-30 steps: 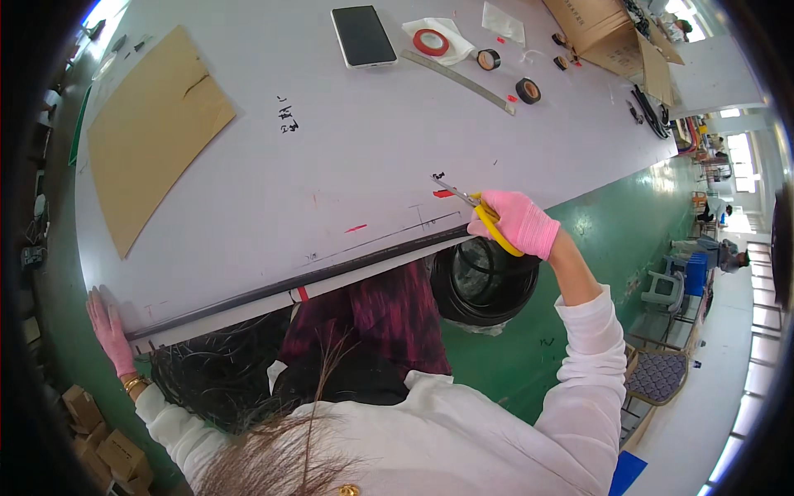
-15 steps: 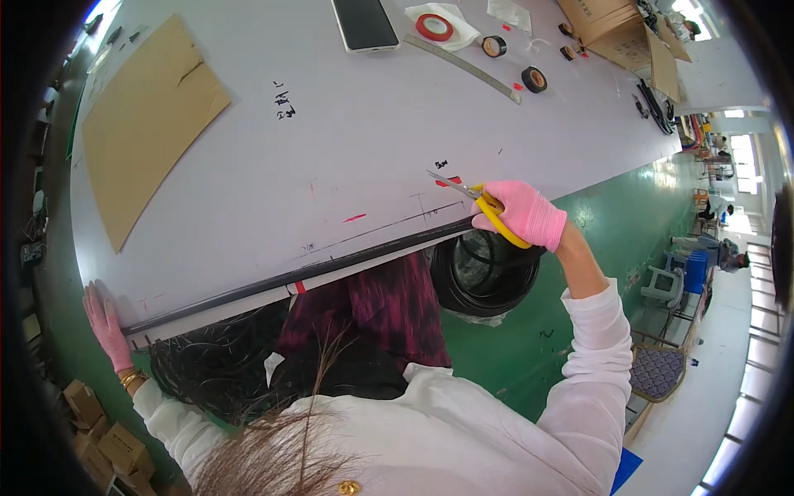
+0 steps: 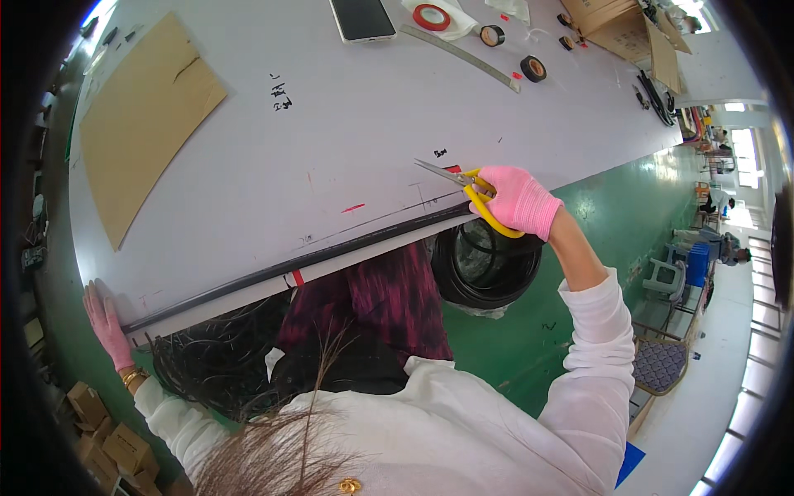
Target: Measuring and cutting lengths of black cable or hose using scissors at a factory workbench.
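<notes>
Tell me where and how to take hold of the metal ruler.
Likely best pinched across its narrow middle, from above on the person's side: the metal ruler lies flat, with two black tape rolls beyond its far edge.

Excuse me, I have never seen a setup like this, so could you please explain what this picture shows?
There is no machine here, only a person in pink gloves. The view comes from a wide fisheye camera worn on the head, looking down, so straight edges bend near the rim. The right hand holds yellow-handled scissors. The left hand is at the left end of a long black strip lying along the near edge of the table. Also on the table are a cardboard sheet, a dark-screened device like a phone, a metal ruler, a red tape roll, black tape rolls and, far right, a cardboard box.
</notes>
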The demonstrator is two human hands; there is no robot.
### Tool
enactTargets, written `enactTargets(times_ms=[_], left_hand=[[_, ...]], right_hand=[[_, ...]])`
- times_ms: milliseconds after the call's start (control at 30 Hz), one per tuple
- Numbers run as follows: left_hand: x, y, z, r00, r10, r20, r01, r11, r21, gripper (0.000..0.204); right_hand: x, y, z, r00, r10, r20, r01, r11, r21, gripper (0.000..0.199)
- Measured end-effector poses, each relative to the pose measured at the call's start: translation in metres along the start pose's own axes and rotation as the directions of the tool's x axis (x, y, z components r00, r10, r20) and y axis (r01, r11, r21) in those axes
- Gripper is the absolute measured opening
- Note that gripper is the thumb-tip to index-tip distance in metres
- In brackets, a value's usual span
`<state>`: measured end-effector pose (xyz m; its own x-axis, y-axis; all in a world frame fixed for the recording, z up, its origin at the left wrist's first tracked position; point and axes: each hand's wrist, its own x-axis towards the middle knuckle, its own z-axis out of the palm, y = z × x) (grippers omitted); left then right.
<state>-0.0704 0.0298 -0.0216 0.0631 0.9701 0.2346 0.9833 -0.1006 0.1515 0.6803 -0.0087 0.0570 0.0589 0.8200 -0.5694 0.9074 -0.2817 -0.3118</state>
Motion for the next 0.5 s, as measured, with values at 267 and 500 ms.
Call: enactTargets(times_ms=[267, 500], left_hand=[[-0.002, -0.003, 0.001, 0.999, -0.022, 0.023, 0.022, 1.0, -0.009, 0.052], [0.002, 0.005, -0.003, 1.0, -0.017, 0.012, 0.017, 1.0, 0.003, 0.05]], right_hand=[[0.003, -0.015, -0.007, 0.991, 0.132, 0.028, -0.13, 0.989, -0.073, 0.038], [0.006, -0.007, -0.007, 0.991, 0.135, 0.01, -0.134, 0.989, -0.062, 0.042]])
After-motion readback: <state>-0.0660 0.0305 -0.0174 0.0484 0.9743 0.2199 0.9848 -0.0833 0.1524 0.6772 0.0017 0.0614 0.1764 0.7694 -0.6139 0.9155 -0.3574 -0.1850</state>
